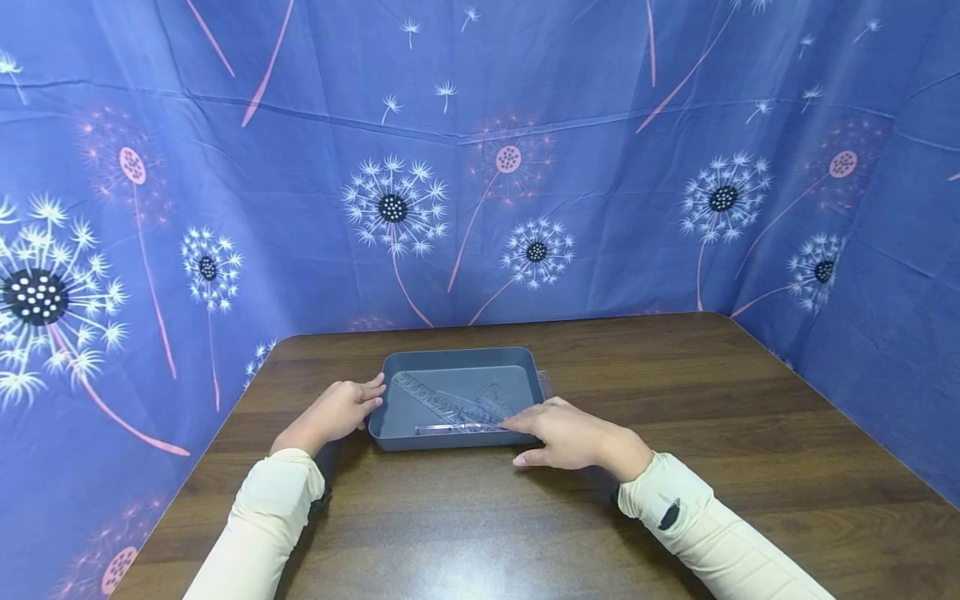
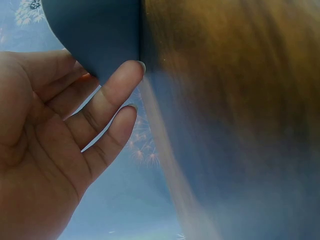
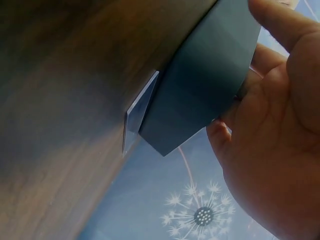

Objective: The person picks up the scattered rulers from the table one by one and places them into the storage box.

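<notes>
A dark grey rectangular tray point(image 1: 450, 360) sits on the table, holding several clear plastic drawing tools. Among them are a ruler point(image 1: 423, 393) lying aslant, and a purple-edged clear strip point(image 1: 457, 429) along the front. My left hand point(image 1: 337, 412) is at the tray's left side, its fingers fairly straight and touching the wall. With my right hand point(image 1: 573, 435) I grip the right front corner, fingers bent over the rim and thumb outside. My right fingertips are close to the strip and partly cover it. The right wrist view hides the fingertips behind the tray wall.
A flat clear piece point(image 3: 140, 112) lies on the table against the tray's outer right side. The brown wooden table point(image 1: 465, 525) meets a blue dandelion-print cloth point(image 1: 465, 208) at its back and sides.
</notes>
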### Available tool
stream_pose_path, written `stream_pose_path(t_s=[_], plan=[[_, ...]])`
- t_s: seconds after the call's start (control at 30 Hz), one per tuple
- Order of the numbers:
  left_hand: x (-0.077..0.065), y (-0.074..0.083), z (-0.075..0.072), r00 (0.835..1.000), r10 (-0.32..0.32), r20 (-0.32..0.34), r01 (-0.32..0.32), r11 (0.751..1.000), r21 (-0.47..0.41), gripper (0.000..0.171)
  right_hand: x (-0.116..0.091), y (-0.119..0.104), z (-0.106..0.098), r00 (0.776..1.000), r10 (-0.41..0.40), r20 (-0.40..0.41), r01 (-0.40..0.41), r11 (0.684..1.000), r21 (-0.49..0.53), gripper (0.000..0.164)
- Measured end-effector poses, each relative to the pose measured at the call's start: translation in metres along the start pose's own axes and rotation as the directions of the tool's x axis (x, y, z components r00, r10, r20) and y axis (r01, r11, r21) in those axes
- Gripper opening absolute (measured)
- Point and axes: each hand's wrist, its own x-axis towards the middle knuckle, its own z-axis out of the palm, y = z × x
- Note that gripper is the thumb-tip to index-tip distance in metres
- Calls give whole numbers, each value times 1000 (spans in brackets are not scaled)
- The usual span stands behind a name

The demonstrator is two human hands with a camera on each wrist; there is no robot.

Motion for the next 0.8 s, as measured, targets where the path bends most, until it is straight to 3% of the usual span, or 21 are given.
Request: stream_pose_path(t_s=[0.6,0.7,0.8], plan=[[-1,-1,-1,1000,10,-11,-10,1000,-2,37,2,1,1,999,32,13,-33,999,27,57],[-1,-2,-1,1000,20,-10,-20,1000,1,37,2,3,-2,1000,3,-1,-3,998,68,53],[0,-1,0,1000,13,-5,-13,1000,-3,38,1,8,-8,997,-49,-67,57,991,118,44]])
